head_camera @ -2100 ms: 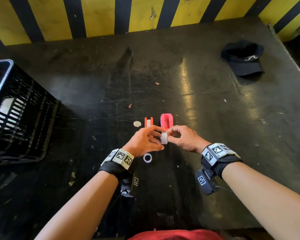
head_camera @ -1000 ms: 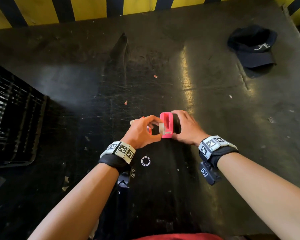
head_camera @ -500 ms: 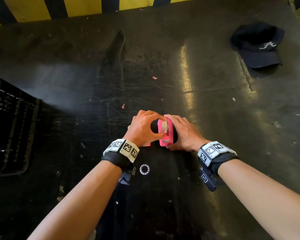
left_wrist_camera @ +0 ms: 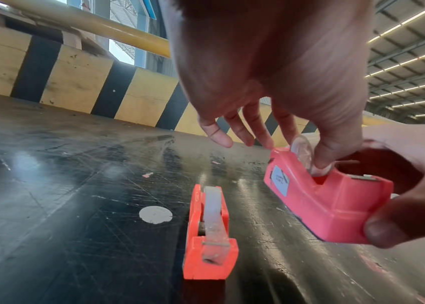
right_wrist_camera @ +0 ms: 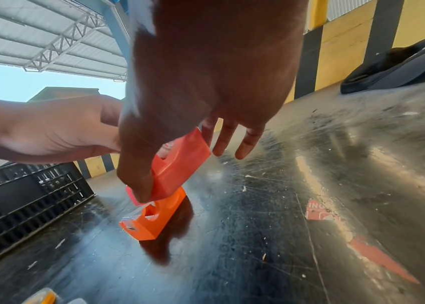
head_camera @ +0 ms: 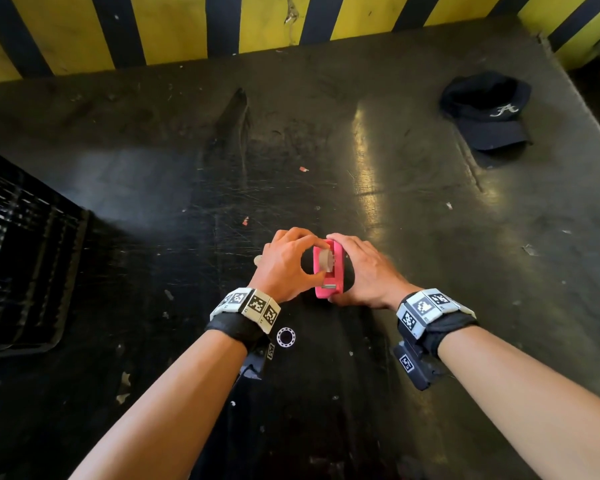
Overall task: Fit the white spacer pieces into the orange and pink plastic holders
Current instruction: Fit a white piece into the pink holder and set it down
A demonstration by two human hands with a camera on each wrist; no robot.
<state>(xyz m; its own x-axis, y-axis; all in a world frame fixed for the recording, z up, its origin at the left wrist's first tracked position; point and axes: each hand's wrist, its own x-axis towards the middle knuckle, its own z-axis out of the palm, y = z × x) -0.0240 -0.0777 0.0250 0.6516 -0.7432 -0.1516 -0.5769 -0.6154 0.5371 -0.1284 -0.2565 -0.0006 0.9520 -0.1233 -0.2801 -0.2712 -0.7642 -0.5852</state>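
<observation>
My right hand (head_camera: pixel 347 268) grips the pink holder (head_camera: pixel 330 282) from its right side, thumb at the near end, and holds it tilted above the table. With thumb and forefinger my left hand (head_camera: pixel 316 261) pinches a white spacer (head_camera: pixel 324 259) that sits in the holder's top slot. In the left wrist view the spacer (left_wrist_camera: pixel 301 151) stands partly inside the pink holder (left_wrist_camera: pixel 331 201). The orange holder (left_wrist_camera: pixel 208 236) lies on the table with a white spacer (left_wrist_camera: pixel 212 205) in it. In the head view my left hand hides it.
A white toothed ring (head_camera: pixel 285 337) lies by my left wrist and a flat white disc (left_wrist_camera: pixel 155 214) lies left of the orange holder. A black crate (head_camera: pixel 21 258) stands at the left, a dark cap (head_camera: pixel 485 112) at the far right. A yellow-black striped wall (head_camera: pixel 187 26) bounds the table.
My right hand let go of the spacer and picked up the pink holder. My left hand carried the spacer to the holder's slot, where it now sits.
</observation>
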